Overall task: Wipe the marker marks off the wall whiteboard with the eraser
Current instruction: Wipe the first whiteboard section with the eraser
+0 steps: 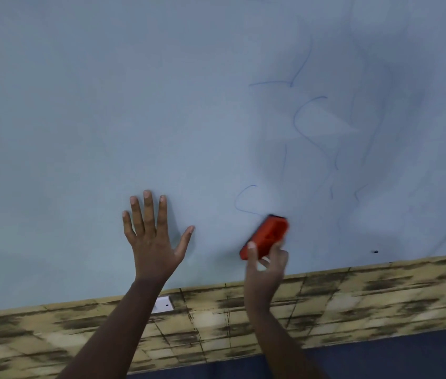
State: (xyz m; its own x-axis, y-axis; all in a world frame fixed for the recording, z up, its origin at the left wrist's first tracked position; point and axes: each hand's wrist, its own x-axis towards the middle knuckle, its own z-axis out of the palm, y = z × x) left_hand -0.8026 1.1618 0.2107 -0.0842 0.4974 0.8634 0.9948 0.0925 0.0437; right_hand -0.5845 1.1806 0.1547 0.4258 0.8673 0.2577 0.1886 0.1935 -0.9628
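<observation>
Left hand (153, 236) splayed, right hand (267, 262) curled.

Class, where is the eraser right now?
Head view, lower right of centre: the eraser is in the right hand, against the whiteboard, just under a blue mark.

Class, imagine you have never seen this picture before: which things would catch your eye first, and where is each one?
The red eraser stands out most, low and right of centre on the whiteboard, held at its lower end in the grip of the right hand. Left of it, the left hand lies flat on the board with fingers spread. Thin blue marker marks loop above and right of the eraser.
</observation>
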